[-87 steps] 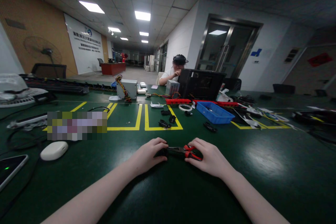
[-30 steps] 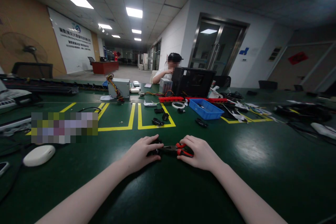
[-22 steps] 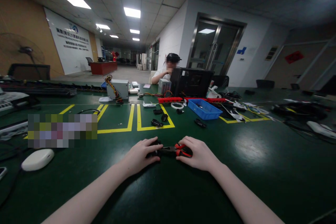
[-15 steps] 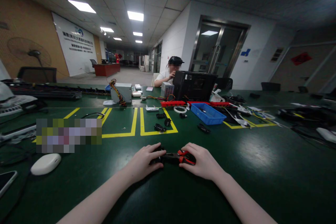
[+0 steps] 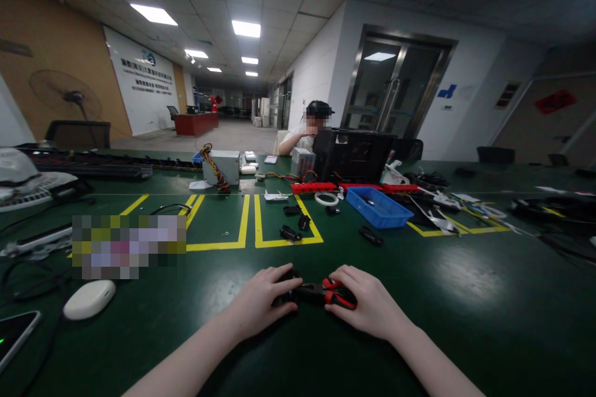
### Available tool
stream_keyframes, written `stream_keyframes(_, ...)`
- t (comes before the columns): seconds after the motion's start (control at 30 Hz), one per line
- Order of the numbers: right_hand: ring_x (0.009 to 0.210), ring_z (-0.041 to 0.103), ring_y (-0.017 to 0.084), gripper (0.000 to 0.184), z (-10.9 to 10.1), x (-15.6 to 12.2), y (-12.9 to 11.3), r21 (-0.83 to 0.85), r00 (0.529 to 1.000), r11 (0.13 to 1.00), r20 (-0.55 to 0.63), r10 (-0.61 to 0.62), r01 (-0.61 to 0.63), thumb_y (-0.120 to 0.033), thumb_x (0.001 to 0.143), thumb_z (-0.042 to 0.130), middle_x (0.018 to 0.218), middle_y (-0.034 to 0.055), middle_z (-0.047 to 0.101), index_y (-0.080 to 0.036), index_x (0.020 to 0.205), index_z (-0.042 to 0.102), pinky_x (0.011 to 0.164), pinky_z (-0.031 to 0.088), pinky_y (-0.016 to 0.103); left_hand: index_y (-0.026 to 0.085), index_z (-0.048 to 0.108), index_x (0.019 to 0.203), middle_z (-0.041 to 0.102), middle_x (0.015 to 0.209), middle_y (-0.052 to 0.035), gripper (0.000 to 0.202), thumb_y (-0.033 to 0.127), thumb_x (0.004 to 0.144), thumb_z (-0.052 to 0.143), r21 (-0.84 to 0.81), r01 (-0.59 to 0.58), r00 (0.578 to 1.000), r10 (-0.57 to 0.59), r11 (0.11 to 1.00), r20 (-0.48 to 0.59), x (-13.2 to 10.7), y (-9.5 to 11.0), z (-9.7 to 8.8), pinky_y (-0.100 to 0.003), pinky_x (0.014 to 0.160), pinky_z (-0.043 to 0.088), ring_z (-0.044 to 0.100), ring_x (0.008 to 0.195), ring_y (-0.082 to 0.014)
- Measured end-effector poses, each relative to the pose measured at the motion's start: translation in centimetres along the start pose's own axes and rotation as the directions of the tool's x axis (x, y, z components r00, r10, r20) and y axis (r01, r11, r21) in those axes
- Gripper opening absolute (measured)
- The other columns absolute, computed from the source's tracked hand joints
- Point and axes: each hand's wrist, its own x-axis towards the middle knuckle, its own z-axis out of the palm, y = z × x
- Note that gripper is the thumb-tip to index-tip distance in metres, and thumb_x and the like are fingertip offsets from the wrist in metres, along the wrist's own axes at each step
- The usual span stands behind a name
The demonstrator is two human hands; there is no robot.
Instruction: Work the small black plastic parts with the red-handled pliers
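Observation:
My right hand (image 5: 372,304) is closed around the red-and-black handles of a pair of pliers (image 5: 316,290). The jaws point left and meet a small black bundle, possibly a coiled cable (image 5: 289,276). My left hand (image 5: 263,301) is closed on that bundle, its fingers covering most of it. Whether the jaws grip it I cannot tell. Beyond my hands, similar black bundles lie in and beside a yellow-taped box, among them one bundle (image 5: 290,234) at the tape's near side and another bundle (image 5: 371,236) to the right.
A blue tray (image 5: 379,214) stands ahead on the right, beside a roll of white tape (image 5: 326,199). Behind are a black computer case (image 5: 351,155), a power supply (image 5: 222,169) and a seated person (image 5: 293,140). A white rounded case (image 5: 89,299) and a phone (image 5: 18,335) lie left.
The whole view has shifted slightly right and down. Both hands keep their hold on the pliers and the black bundle, with little visible movement between them.

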Motion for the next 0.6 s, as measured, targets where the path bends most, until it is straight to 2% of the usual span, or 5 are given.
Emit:
stream_keyframes(0.3, 0.091, 0.063, 0.024, 0.039, -0.28, -0.05, 0.53, -0.087, 0.998, 0.994, -0.019, -0.061, 0.059, -0.042, 0.076, 0.071, 0.104, 0.0083, 0.067, -0.021, 0.107, 0.061, 0.079, 0.051, 0.039, 0.033, 0.049, 0.139, 0.044, 0.148, -0.008, 0.052, 0.034, 0.088, 0.062, 0.018, -0.032, 0.999, 0.031, 0.999, 0.022, -0.09, 0.0, 0.05, -0.051, 0.106, 0.042, 0.051, 0.127, -0.0305)
stream_keyframes(0.6, 0.095, 0.064, 0.026, 0.043, -0.48, -0.31, 0.63, -0.111, 0.999, 0.993, 0.004, -0.038, 0.038, -0.041, 0.075, 0.072, 0.108, 0.0103, 0.068, -0.02, 0.11, 0.062, 0.083, 0.052, 0.041, 0.034, 0.05, 0.138, 0.045, 0.147, -0.0062, 0.049, 0.032, 0.09, 0.06, 0.041, -0.015, 0.999, 0.014, 0.999, 0.029, 0.16, 0.6, -0.18, -0.053, 0.104, 0.044, 0.051, 0.125, -0.0312)
